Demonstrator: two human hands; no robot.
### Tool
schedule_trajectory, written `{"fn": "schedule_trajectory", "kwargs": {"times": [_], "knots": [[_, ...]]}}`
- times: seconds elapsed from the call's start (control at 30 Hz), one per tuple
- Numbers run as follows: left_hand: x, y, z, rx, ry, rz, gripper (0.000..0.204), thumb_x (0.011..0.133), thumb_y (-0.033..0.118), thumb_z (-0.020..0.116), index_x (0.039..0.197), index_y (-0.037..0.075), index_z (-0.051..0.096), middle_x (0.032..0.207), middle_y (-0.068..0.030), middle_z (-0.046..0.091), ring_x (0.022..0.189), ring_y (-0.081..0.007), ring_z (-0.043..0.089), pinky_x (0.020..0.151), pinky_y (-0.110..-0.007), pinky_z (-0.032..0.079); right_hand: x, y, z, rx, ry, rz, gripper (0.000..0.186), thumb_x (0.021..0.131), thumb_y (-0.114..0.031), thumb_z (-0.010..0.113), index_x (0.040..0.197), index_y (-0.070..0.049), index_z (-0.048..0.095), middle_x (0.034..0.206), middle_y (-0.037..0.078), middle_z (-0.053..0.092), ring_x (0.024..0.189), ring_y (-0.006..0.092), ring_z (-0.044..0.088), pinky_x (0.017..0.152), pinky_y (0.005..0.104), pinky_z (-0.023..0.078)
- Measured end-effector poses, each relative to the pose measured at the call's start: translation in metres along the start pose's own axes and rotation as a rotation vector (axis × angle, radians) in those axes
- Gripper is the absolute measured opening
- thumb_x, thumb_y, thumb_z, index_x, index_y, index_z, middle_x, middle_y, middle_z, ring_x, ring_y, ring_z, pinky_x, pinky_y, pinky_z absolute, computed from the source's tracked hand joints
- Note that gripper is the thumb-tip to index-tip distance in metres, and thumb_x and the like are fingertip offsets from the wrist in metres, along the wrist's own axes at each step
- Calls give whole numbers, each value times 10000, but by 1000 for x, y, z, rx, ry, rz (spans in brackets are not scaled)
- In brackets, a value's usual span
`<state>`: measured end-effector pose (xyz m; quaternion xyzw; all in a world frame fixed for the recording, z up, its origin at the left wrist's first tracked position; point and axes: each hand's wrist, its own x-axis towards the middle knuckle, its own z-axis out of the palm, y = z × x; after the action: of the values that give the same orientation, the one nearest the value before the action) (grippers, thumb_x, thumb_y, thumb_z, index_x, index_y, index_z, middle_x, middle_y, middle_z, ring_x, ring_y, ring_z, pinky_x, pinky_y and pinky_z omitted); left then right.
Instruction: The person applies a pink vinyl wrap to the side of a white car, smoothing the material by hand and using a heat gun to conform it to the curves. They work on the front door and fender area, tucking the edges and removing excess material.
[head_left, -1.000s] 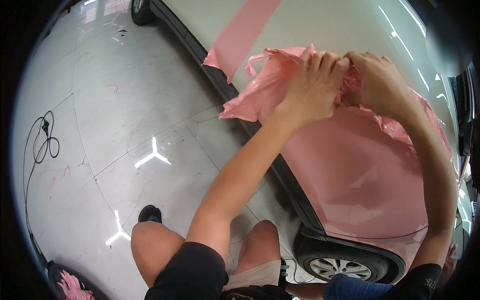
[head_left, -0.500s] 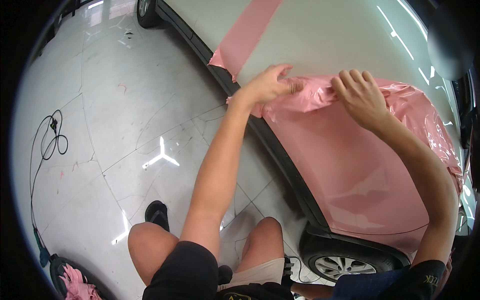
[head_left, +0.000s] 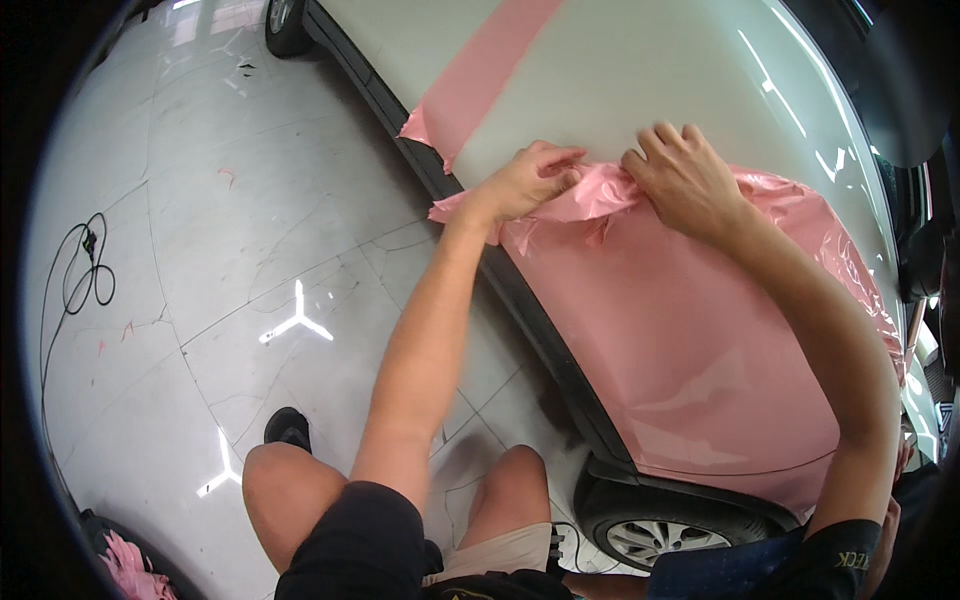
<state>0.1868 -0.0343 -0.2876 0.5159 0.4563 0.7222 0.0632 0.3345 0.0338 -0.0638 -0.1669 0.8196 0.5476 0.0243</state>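
Pink film (head_left: 606,193) bunches on the pale car (head_left: 680,80); right hand (head_left: 688,182) pinches its edge, left hand (head_left: 522,184) curls there, grip unclear.

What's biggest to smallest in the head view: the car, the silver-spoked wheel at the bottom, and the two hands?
1. Car
2. Silver-spoked wheel, partly hidden
3. Right hand and left hand: too alike to rank

The left hand (head_left: 522,184) and the right hand (head_left: 690,185) touch the crumpled edge of pink film (head_left: 690,350) on a pale car (head_left: 650,70). Beyond them runs a separate pink strip (head_left: 485,75); a looped black cable (head_left: 90,243) lies on the glossy floor (head_left: 230,250).
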Motion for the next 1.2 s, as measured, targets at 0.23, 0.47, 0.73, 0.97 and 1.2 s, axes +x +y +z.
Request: {"fn": "schedule_trajectory", "kwargs": {"times": [0.23, 0.47, 0.73, 0.97, 1.2], "knots": [[6, 35, 5, 18, -46, -143, 818, 748, 418, 818, 1408, 60, 492, 1426, -146, 457, 1344, -285, 410, 1110, -406, 386, -6, -4, 34, 35, 371, 79, 188, 820, -195, 639, 1005, -160, 634, 1033, 6, 552, 939, 178, 563, 700, 327, 431], [-4, 55, 65, 348, 254, -128, 931, 649, 258, 900, 1437, 63, 445, 1396, -201, 397, 1323, -388, 388, 1048, -474, 444, -13, -39, 17, -41, 313, 204, 537, 716, -229, 766, 1203, -119, 567, 1066, 58, 576, 982, 241, 569, 769, 380, 446], [4, 44, 86, 344, 452, 149, 530, 768, -5, 705, 1280, -9, 571, 1332, -185, 539, 1186, -390, 555, 968, -454, 495, 13, -11, -9, 173, -35, 140, 733, 732, -262, 807, 1336, 11, 493, 1316, 164, 533, 1267, 315, 480, 1048, 454, 393], [16, 29, 97, 323, 613, 251, 500, 808, -5, 607, 1306, -22, 567, 1235, -256, 634, 1103, -419, 631, 891, -431, 517, 3, -44, 34, 54, 124, 352, 848, 728, -276, 787, 1432, 20, 418, 1480, 212, 422, 1421, 365, 355, 1162, 489, 289], [11, 22, 87, 338, 448, 51, 446, 875, 11, 563, 1320, 21, 603, 1262, -227, 642, 1143, -345, 660, 907, -376, 515, 24, -64, 37, 141, -93, 516, 510, 919, -322, 584, 1366, -78, 600, 1559, 175, 396, 1466, 378, 313, 1188, 534, 228]]}}
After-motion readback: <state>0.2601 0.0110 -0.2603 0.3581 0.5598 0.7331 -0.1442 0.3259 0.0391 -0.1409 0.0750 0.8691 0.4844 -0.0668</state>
